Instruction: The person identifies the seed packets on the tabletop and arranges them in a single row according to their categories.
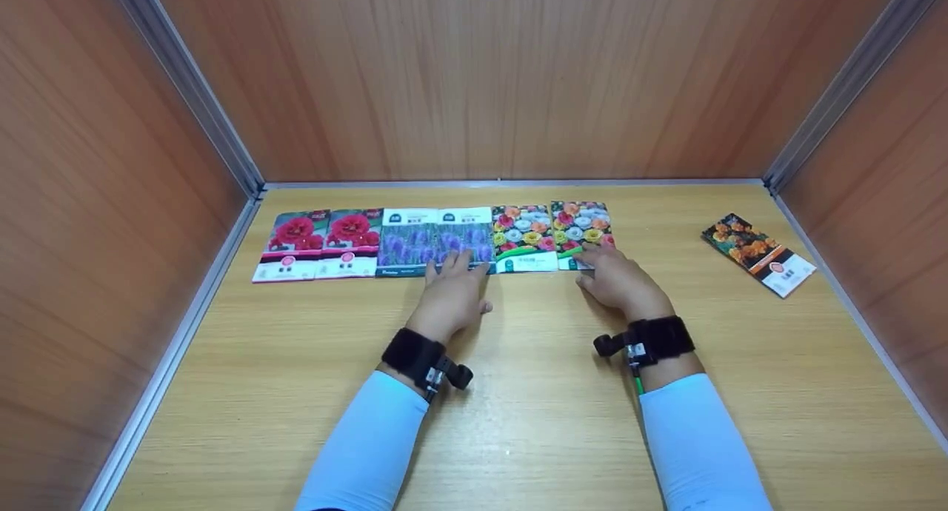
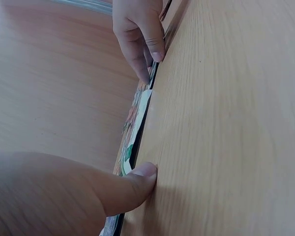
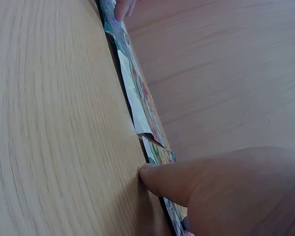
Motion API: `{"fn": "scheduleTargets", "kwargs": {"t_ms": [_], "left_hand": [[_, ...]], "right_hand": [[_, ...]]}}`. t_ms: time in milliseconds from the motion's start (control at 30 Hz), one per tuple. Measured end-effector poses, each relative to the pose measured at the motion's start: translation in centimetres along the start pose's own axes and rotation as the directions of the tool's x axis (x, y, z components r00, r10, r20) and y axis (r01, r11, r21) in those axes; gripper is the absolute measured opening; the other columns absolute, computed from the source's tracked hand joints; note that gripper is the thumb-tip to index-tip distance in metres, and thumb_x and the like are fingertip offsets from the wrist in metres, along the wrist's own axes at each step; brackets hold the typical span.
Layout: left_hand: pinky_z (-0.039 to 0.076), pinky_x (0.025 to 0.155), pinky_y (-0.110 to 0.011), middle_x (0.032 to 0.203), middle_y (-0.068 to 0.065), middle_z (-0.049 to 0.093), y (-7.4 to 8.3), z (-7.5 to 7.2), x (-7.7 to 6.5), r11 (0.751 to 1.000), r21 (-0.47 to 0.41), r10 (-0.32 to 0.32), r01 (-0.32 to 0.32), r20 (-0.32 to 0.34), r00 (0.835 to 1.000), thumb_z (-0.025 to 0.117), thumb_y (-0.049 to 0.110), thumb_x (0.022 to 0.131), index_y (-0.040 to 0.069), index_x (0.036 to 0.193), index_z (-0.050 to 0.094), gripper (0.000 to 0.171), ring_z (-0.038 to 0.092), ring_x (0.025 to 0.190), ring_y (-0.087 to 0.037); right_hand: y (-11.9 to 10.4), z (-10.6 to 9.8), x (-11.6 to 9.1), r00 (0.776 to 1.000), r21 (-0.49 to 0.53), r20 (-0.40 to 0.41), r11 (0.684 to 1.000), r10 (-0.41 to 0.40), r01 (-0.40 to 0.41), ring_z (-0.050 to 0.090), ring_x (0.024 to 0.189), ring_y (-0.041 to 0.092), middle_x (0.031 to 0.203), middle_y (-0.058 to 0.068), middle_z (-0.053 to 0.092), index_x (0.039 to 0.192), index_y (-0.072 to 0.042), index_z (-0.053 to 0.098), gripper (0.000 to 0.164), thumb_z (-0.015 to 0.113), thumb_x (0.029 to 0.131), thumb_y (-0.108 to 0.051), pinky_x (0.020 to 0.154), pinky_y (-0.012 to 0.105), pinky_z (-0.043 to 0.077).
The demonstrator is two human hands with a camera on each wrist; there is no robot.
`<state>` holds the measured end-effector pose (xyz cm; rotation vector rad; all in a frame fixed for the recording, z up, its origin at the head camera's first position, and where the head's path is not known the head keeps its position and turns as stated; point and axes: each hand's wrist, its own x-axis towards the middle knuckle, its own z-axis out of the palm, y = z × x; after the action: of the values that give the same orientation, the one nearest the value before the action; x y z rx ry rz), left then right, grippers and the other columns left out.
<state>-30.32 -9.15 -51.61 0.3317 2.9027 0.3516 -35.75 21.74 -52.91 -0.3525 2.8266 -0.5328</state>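
Note:
In the head view, flat seed packets with flower pictures lie in a row. My left hand [image 1: 452, 296] rests with spread fingers on the lower part of the right purple-flower packet [image 1: 465, 218], beside its twin [image 1: 406, 237]. At the right end, my right hand [image 1: 622, 280] touches the lower right part of a mixed-flower packet [image 1: 580, 218]. Its thumb [image 3: 160, 179] is at the packet's near edge in the right wrist view. Between the hands lies another mixed-flower packet [image 1: 524, 229], set slightly lower, a narrow gap separating the two.
Two red-flower packets [image 1: 296, 233] make up the row's left end. An orange-flower packet [image 1: 759, 253] lies askew at the right, close to the side wall [image 1: 881, 200]. Behind the row stands a wooden back wall [image 1: 503, 81].

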Motion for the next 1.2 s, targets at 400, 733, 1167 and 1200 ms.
{"fn": "scheduleTargets", "kwargs": {"t_ms": [400,733,1167,1200], "left_hand": [[0.009,0.141,-0.075,0.191,-0.012,0.023,0.0,0.2,0.1,1.000,0.005,-0.006,0.006,-0.004,1.000,0.077,0.042,0.109,0.022,0.176,0.044,0.077,0.015,0.179,-0.041],[0.009,0.141,-0.075,0.190,-0.012,0.025,0.1,0.3,0.3,1.000,0.011,-0.011,0.011,-0.009,1.000,0.077,0.043,0.109,0.021,0.175,0.046,0.076,0.017,0.178,-0.041],[0.009,0.141,-0.075,0.190,-0.013,0.024,0.0,0.4,0.2,1.000,0.016,-0.004,0.004,-0.010,1.000,0.076,0.043,0.109,0.021,0.175,0.046,0.076,0.016,0.178,-0.042],[0.010,0.141,-0.076,0.190,-0.013,0.024,-0.1,0.4,0.2,1.000,0.017,-0.004,0.004,-0.012,1.000,0.076,0.043,0.109,0.021,0.175,0.047,0.076,0.016,0.178,-0.042]], "right_hand": [[-0.1,0.1,0.0,1.000,0.022,0.007,1.000,0.014,-0.014,0.022,0.176,0.047,0.188,0.017,0.031,0.169,-0.015,0.056,0.052,0.062,0.117,-0.024,0.137,0.080,0.015],[-0.1,-0.3,-0.1,1.000,0.016,-0.002,1.000,0.018,-0.018,0.024,0.175,0.046,0.187,0.019,0.032,0.169,-0.014,0.056,0.054,0.064,0.116,-0.024,0.138,0.077,0.017],[0.7,-1.0,-0.2,0.999,0.050,0.022,0.998,0.041,-0.042,0.020,0.176,0.046,0.188,0.021,0.027,0.170,-0.012,0.054,0.057,0.065,0.116,-0.027,0.141,0.070,0.020],[0.8,-1.2,-0.3,0.998,0.061,0.021,0.997,0.051,-0.052,0.019,0.176,0.046,0.188,0.020,0.026,0.170,-0.012,0.053,0.057,0.064,0.116,-0.027,0.141,0.069,0.020]]}}
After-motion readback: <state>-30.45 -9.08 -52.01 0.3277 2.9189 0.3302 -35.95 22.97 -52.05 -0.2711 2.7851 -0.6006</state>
